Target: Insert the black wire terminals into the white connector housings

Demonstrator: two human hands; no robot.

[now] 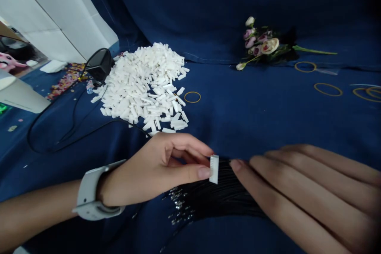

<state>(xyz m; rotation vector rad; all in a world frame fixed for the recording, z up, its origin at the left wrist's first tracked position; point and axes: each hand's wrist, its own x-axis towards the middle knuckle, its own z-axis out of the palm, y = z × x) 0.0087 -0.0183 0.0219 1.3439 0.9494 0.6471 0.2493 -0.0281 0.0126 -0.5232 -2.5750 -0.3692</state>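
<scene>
My left hand (160, 168), with a pale watch strap (89, 192) round its wrist, pinches a small white connector housing (214, 169) between thumb and fingertips. The housing is upright, with a row of slots along its face. To the right, my right hand (306, 190) has its thumb and forefinger closed together on a thin black wire (230, 161), whose dark end shows at the fingertips. Beneath both hands lies a bundle of black wires (220, 198) with shiny metal terminals (178, 204) at its left end. My right hand covers the far part of the bundle.
A large pile of white connector housings (145, 87) lies beyond my left hand. Beside it are a black device (99, 65) with a cable, and a white cup (22, 91). Rubber bands (328, 89) and artificial flowers (262, 43) lie at the back right on blue cloth.
</scene>
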